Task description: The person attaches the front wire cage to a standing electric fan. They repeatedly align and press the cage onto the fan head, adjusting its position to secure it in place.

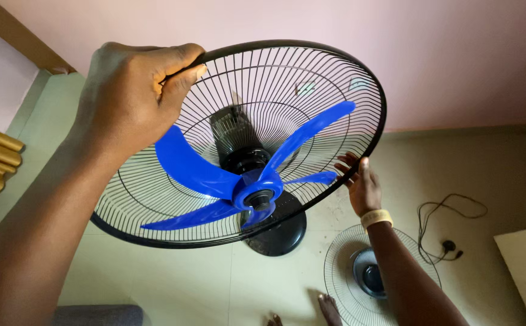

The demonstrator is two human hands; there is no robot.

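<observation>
Fan head w/ blue blades (pixel 248 175) sits in the black rear guard (pixel 154 223), front grille off; it's up on its stand over the round base (pixel 278 232). Looks like mid-disassembly/cleaning; next move likely needs a steady rim while the hub cap is worked.

Blade face tilts up toward the camera, motor axis running back and down.

Left hand (pixel 133 90) grip closed on the top rim. Right hand (pixel 362 187) fingers loosely on the lower-right rim, grip not closed.

Front grille (pixel 341 284) lies on the floor (pixel 498 175), cord (pixel 447 223) near.
</observation>
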